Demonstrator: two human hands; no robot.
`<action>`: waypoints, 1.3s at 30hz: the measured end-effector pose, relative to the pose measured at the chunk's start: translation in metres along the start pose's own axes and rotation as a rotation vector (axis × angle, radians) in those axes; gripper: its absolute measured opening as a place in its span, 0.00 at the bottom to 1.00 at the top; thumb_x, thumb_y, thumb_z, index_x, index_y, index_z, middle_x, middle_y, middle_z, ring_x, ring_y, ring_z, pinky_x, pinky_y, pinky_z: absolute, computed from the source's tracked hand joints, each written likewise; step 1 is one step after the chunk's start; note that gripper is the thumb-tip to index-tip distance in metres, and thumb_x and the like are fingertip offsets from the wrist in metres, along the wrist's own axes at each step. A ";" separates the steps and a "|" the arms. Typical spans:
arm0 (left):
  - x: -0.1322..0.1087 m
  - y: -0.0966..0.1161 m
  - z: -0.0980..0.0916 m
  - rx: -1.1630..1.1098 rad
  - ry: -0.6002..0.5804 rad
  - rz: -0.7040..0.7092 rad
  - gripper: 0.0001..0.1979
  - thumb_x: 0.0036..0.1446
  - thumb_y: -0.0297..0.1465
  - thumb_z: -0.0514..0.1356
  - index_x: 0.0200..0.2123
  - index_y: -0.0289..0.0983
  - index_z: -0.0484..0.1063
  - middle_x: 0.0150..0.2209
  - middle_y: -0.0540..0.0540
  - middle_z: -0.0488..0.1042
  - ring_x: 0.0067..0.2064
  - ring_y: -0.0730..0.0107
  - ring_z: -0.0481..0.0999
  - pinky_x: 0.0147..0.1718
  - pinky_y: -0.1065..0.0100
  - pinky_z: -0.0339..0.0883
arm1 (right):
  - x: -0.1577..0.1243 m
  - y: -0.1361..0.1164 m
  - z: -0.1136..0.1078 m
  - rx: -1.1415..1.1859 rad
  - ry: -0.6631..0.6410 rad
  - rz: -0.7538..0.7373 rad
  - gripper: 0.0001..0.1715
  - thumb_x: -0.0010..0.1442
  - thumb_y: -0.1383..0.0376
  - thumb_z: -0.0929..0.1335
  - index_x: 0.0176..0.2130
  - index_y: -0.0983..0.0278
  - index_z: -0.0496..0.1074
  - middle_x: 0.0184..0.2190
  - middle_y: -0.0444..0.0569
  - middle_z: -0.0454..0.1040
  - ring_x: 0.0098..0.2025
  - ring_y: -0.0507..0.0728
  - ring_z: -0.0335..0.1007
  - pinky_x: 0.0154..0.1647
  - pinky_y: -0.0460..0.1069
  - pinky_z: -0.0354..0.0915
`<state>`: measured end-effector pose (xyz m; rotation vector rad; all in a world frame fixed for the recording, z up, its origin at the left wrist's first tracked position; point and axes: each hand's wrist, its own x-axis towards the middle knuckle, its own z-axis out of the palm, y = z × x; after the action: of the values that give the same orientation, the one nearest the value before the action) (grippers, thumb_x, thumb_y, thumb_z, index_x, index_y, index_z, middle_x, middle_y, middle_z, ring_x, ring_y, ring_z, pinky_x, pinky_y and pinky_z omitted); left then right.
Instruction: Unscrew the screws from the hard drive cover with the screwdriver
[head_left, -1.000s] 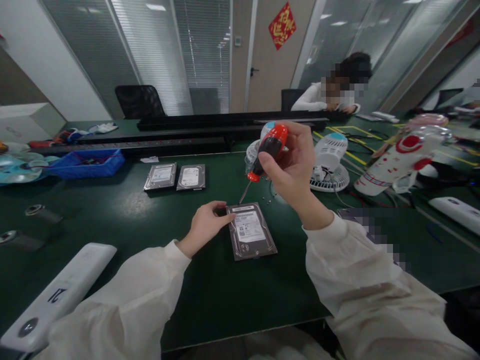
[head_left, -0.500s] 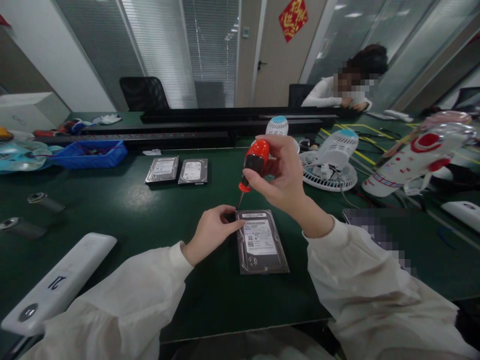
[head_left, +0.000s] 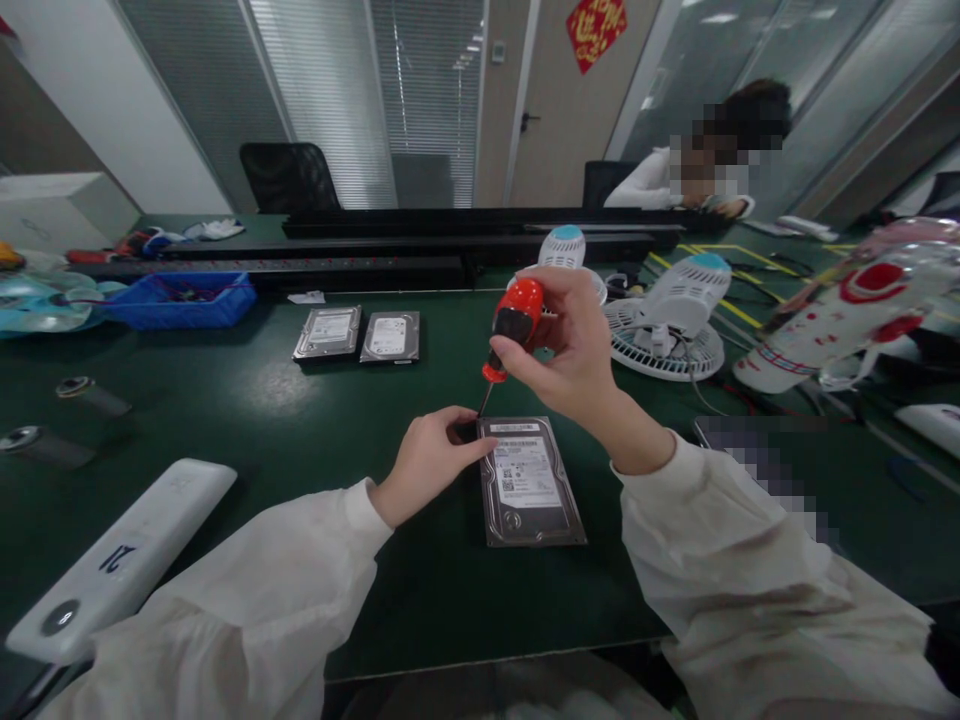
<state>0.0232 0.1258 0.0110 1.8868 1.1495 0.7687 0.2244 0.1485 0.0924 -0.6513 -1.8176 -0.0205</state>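
A hard drive with a white label lies flat on the green table in front of me. My right hand grips a red and black screwdriver by its handle, the shaft slanting down. Its tip meets the drive's far left corner, where the exact contact is too small to make out. My left hand holds the drive's left edge near that corner, thumb over the label and fingers by the screwdriver tip. Two more hard drives, one beside the other, lie farther back on the left.
White fans and a patterned bottle stand at the right. On the left are a blue basket, metal cylinders and a long white device. Black rails cross behind. Another person sits across the table.
The whole view has shifted slightly. Both hands, the screwdriver and the hard drive keep nearly the same places relative to one another.
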 end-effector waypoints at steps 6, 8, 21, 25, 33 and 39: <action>-0.001 0.000 0.000 -0.007 -0.003 0.017 0.18 0.62 0.42 0.71 0.51 0.40 0.84 0.47 0.44 0.86 0.40 0.60 0.83 0.38 0.62 0.77 | 0.007 -0.010 -0.009 -0.116 -0.062 -0.024 0.25 0.66 0.59 0.72 0.59 0.57 0.65 0.48 0.49 0.74 0.33 0.51 0.70 0.28 0.49 0.70; -0.001 0.001 0.000 -0.006 -0.004 0.019 0.17 0.62 0.42 0.71 0.50 0.40 0.84 0.46 0.44 0.86 0.40 0.61 0.83 0.38 0.62 0.77 | 0.014 -0.016 -0.011 -0.199 -0.099 -0.043 0.23 0.65 0.58 0.72 0.57 0.60 0.67 0.38 0.44 0.74 0.27 0.50 0.64 0.28 0.50 0.65; -0.002 0.003 -0.001 0.012 -0.022 0.001 0.19 0.63 0.43 0.70 0.53 0.40 0.83 0.48 0.44 0.85 0.38 0.63 0.81 0.35 0.64 0.75 | 0.055 -0.034 -0.014 -0.415 -0.237 0.084 0.08 0.68 0.63 0.68 0.39 0.64 0.76 0.24 0.42 0.70 0.25 0.50 0.62 0.29 0.50 0.53; -0.001 0.003 0.000 0.044 -0.008 -0.017 0.20 0.62 0.44 0.70 0.52 0.39 0.84 0.46 0.44 0.85 0.35 0.63 0.80 0.33 0.64 0.72 | 0.058 -0.046 -0.015 -0.548 -0.243 0.177 0.18 0.72 0.53 0.68 0.37 0.64 0.76 0.22 0.42 0.64 0.25 0.52 0.61 0.31 0.51 0.54; 0.001 -0.004 0.003 0.060 0.009 -0.024 0.22 0.60 0.45 0.71 0.52 0.38 0.84 0.42 0.44 0.85 0.34 0.64 0.78 0.33 0.64 0.70 | 0.059 -0.057 -0.012 -0.652 -0.316 0.251 0.19 0.77 0.55 0.63 0.43 0.63 0.77 0.30 0.47 0.75 0.32 0.56 0.69 0.34 0.52 0.55; 0.001 -0.007 0.003 0.052 0.001 -0.027 0.23 0.61 0.46 0.71 0.53 0.38 0.83 0.43 0.44 0.85 0.35 0.63 0.79 0.33 0.64 0.71 | 0.059 -0.053 -0.018 -0.507 -0.376 0.195 0.18 0.75 0.63 0.63 0.51 0.67 0.80 0.37 0.50 0.79 0.39 0.57 0.75 0.39 0.52 0.60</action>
<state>0.0228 0.1281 0.0040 1.9100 1.2041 0.7318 0.2053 0.1223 0.1667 -1.2567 -2.1172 -0.2500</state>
